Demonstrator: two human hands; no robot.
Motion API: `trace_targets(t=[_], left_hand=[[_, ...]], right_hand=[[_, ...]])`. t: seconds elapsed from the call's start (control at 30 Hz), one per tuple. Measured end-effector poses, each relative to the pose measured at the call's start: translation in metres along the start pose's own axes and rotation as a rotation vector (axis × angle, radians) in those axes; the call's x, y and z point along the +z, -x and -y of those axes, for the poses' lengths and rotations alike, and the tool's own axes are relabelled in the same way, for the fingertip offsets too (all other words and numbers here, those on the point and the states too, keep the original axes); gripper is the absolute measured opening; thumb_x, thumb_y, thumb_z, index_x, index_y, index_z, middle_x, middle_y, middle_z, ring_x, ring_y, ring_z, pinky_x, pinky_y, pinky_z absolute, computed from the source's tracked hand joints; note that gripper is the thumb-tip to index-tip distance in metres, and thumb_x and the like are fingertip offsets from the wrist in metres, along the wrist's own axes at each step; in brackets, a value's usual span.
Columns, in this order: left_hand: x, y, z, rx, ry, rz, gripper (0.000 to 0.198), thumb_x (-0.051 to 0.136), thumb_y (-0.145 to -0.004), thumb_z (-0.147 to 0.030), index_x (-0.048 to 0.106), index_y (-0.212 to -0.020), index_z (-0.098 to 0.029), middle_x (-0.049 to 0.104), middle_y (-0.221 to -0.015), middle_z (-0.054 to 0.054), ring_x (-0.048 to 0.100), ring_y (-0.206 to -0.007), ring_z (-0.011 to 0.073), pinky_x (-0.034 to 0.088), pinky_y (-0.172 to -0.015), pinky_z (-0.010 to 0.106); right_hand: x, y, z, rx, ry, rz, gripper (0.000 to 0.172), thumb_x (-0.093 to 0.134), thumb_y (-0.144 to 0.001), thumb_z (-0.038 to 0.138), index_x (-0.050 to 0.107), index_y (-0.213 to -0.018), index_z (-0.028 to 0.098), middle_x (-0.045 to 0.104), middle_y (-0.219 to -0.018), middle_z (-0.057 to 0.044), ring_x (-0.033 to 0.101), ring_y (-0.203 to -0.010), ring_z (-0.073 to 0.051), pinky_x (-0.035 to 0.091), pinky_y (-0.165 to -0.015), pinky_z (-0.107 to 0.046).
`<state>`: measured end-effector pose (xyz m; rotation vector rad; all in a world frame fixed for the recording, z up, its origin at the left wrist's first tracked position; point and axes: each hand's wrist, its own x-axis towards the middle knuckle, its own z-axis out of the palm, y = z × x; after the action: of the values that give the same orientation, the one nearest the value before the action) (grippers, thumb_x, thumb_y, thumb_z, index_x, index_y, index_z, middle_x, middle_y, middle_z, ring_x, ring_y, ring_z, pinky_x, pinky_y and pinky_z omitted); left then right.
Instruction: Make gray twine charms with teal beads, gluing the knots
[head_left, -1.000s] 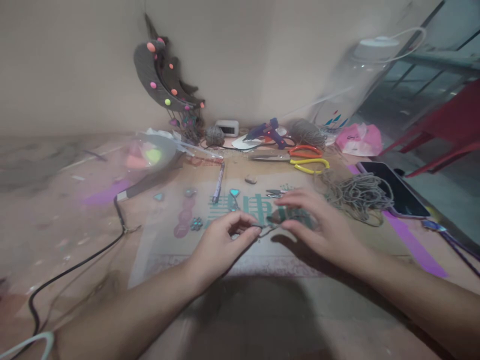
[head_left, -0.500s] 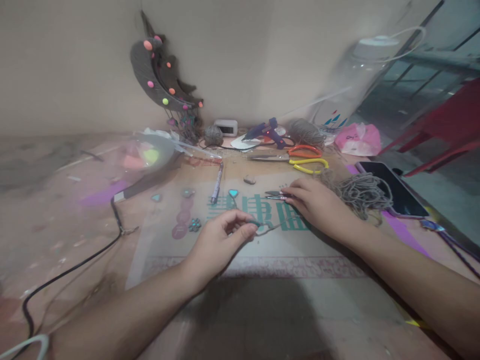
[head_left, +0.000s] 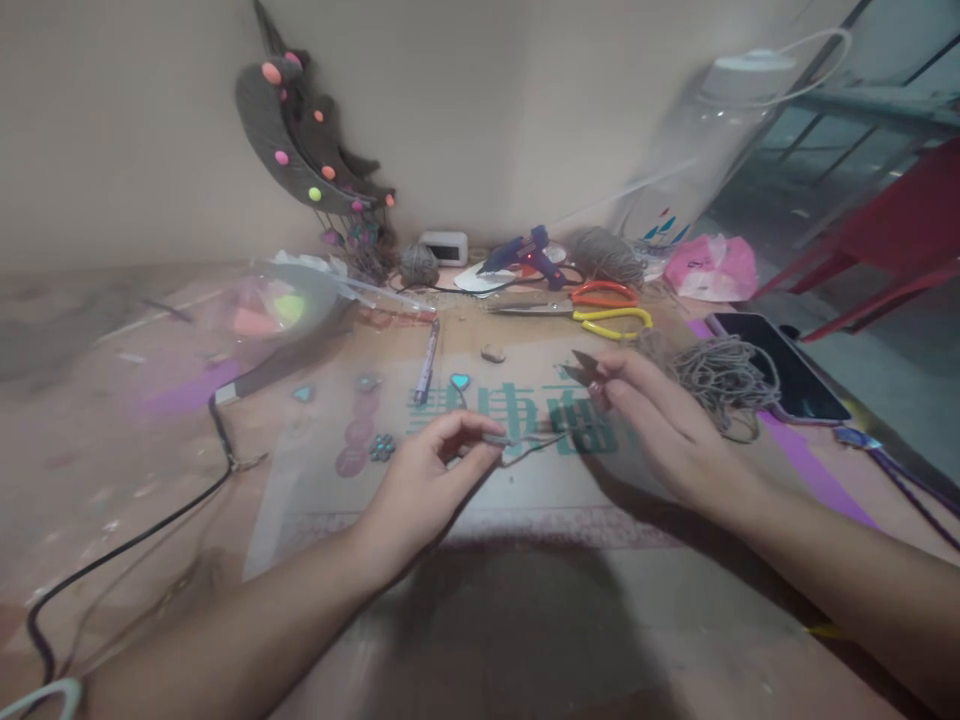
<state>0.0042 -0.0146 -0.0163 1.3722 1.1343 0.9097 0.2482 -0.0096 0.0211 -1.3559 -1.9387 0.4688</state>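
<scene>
The right forearm [head_left: 832, 580] slants in from the lower right and the left forearm [head_left: 247, 620] from the lower left, so that the two hands nearly meet over a printed sheet [head_left: 307, 490]. The right hand [head_left: 660, 425] is turned knuckles outward, its fingers gripping a small pair of snips [head_left: 589, 361] (the dark blades stand apart and point away from the palm, toward the left). The left hand [head_left: 431, 475] sits a little lower and nearer the person, thumb and forefinger pinched on a thin grey cord [head_left: 534, 452], the other fingers curled behind.

The cord is slim and matt. It leaves the left fingertips and runs to the right, thinning to an end in the space between the hands, below the snips and apart from them; the part within the pinch is blurred. A loose, tangled heap of grey cord [head_left: 724, 375] lies just to the right of the right hand.

The largest container is a clear bottle [head_left: 682, 150] with a white lid and carrying loop, well beyond the right hand (whether it holds anything is hard to tell). Beyond the left hand and to its left, a transparent bag [head_left: 319, 305] shows salmon-pink and yellow-green shapes inside. A crumpled pink bag [head_left: 712, 268] rests beyond the right hand, its contents hidden.
</scene>
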Motion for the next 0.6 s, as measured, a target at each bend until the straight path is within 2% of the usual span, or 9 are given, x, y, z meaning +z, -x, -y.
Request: trace_targets(t=[0.07,0.13,0.23,0.3,0.4,0.5,0.6], left_hand=[[0.0,0.0,0.0,0.012,0.003,-0.003,0.014,0.069,-0.086,-0.031,0.07,-0.094,-0.02,0.074,-0.093,0.003,0.069,-0.087,0.0168,0.052,-0.081,0.029],[0.001,0.0,-0.001,0.026,-0.006,-0.008,0.014,0.069,-0.086,-0.031,0.07,-0.093,-0.019,0.075,-0.093,0.003,0.069,-0.087,0.0169,0.052,-0.082,0.029],[0.001,0.001,-0.002,0.029,-0.04,-0.002,0.014,0.069,-0.086,-0.031,0.071,-0.092,-0.019,0.075,-0.091,0.003,0.07,-0.087,0.0168,0.053,-0.082,0.029],[0.0,0.002,-0.002,0.013,-0.066,0.008,0.015,0.069,-0.086,-0.032,0.072,-0.094,-0.02,0.076,-0.091,0.003,0.07,-0.086,0.0169,0.053,-0.083,0.029],[0.0,0.002,-0.001,-0.007,-0.081,0.014,0.017,0.07,-0.087,-0.034,0.072,-0.095,-0.019,0.076,-0.092,0.003,0.07,-0.087,0.0175,0.053,-0.082,0.029],[0.0,0.002,0.001,-0.01,-0.07,0.023,0.02,0.071,-0.086,-0.037,0.071,-0.094,-0.019,0.076,-0.088,0.003,0.07,-0.083,0.0176,0.053,-0.078,0.029],[0.0,0.004,0.001,-0.011,-0.086,0.038,0.019,0.072,-0.085,-0.037,0.071,-0.089,-0.019,0.075,-0.083,0.002,0.069,-0.079,0.017,0.052,-0.075,0.027]], right_hand=[[0.003,0.005,0.008,-0.018,-0.011,0.093,0.026,0.046,-0.102,0.038,0.059,-0.117,0.021,0.067,-0.096,-0.005,0.065,-0.082,-0.019,0.054,-0.074,-0.031],[0.007,0.004,0.004,-0.074,0.041,0.136,0.033,0.045,-0.102,0.039,0.059,-0.126,0.021,0.066,-0.098,-0.007,0.065,-0.085,-0.02,0.055,-0.077,-0.034],[0.008,-0.009,-0.017,-0.153,0.195,0.112,0.04,0.042,-0.103,0.032,0.057,-0.137,0.019,0.063,-0.103,-0.012,0.063,-0.097,-0.025,0.054,-0.089,-0.043],[0.006,-0.017,-0.029,-0.195,0.268,0.085,0.042,0.046,-0.1,0.028,0.057,-0.14,0.018,0.061,-0.117,-0.016,0.061,-0.11,-0.03,0.051,-0.097,-0.051],[0.004,-0.019,-0.027,-0.198,0.207,0.041,0.037,0.056,-0.097,0.029,0.062,-0.132,0.022,0.06,-0.132,-0.016,0.057,-0.125,-0.033,0.046,-0.107,-0.056],[0.011,-0.007,-0.007,-0.136,0.029,0.086,0.021,0.063,-0.094,0.033,0.069,-0.113,0.025,0.069,-0.12,-0.01,0.065,-0.116,-0.028,0.052,-0.102,-0.047],[0.023,0.005,0.008,-0.126,-0.082,0.129,0.018,0.07,-0.091,0.033,0.069,-0.107,0.023,0.072,-0.111,-0.008,0.068,-0.106,-0.024,0.056,-0.094,-0.04]])
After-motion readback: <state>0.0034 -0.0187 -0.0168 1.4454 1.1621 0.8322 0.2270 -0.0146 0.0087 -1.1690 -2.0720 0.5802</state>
